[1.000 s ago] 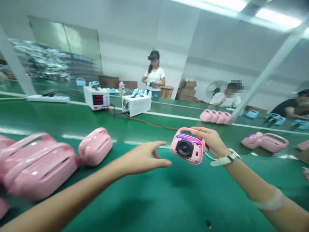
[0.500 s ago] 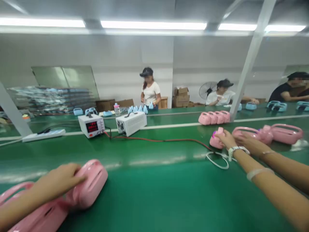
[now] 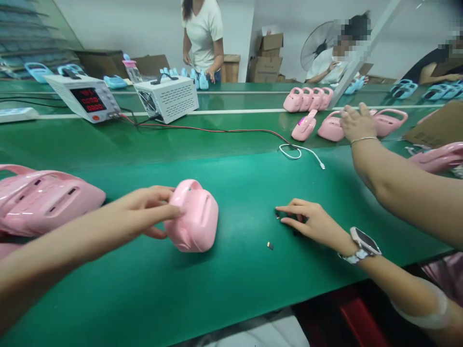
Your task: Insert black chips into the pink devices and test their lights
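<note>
Worktop (image 3: pixel 231 289), green and smooth with a soft shine, fills the lower part of the frame. Left of its centre, the fingers of the left hand (image 3: pixel 146 209) are gripping a pink case (image 3: pixel 198 224), glossy, with rounded corners. Right of centre, a small flat chip (image 3: pixel 270 246) lies near the right hand (image 3: pixel 313 220), whose thumb and forefinger almost meet at a small dark piece (image 3: pixel 277 215); I cannot tell if they pinch it. Farther, a thin white cable (image 3: pixel 292 158) curls, and another person's hand (image 3: pixel 358 123) is over pink cases at right. Boxy power supply (image 3: pixel 81 96) stands at upper left; behind, cardboard boxes (image 3: pixel 265 70) stand by a pale wall (image 3: pixel 235 29).
</note>
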### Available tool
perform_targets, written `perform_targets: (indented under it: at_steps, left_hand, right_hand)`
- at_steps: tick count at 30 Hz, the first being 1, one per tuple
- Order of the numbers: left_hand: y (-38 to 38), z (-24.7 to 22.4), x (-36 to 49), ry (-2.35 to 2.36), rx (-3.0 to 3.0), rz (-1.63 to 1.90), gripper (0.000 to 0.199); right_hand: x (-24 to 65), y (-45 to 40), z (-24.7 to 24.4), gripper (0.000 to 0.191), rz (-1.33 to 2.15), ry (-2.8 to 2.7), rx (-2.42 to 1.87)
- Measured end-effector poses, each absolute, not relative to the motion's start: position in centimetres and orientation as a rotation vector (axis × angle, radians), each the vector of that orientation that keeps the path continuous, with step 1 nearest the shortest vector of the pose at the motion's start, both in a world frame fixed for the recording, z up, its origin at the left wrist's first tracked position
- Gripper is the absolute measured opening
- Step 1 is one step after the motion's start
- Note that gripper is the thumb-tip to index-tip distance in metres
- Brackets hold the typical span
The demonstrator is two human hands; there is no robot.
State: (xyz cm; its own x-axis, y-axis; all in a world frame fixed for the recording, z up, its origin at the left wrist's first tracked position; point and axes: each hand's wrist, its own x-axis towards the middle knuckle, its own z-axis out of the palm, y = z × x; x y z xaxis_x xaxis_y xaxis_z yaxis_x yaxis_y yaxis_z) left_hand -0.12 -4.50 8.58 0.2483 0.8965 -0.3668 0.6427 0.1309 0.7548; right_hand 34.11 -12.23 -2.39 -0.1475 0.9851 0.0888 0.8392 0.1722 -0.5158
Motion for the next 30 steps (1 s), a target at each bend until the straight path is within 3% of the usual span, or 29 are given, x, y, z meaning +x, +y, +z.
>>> perform_targets:
  at_steps: [6,9,12,16,22,30]
  left_hand:
    - [-6.4,6.6,0.1,1.147,1.839,0.353,0.039]
    - [-5.0,4.5,-0.5,1.189,1.789,0.54,0.047]
    - [-3.7,1.6,-0.3,1.18,1.649,0.673,0.059]
    - [-4.5,-1.2,1.0,1.012,1.675,0.705,0.052]
    - [-6.9,-2.5,2.1,1.035,1.556,0.936,0.044]
    - [-8.6,-3.4,2.4,1.091,1.482,1.077,0.051]
  right_hand:
    - [34.2,-10.9,-2.1,0.016,0.661,-1.957,-1.757]
    - [32.2,-10.4,-0.9,0.023,0.979,-1.603,-1.811]
    - [28.3,-10.1,0.0,0.032,1.387,-1.062,-1.573]
    - [23.0,-10.0,0.0,0.03,1.767,-0.542,-1.265]
    - [20.7,-10.3,-0.5,0.027,1.864,-0.479,-1.175]
    - [20.6,-9.9,0.2,0.032,1.87,-0.54,-1.275]
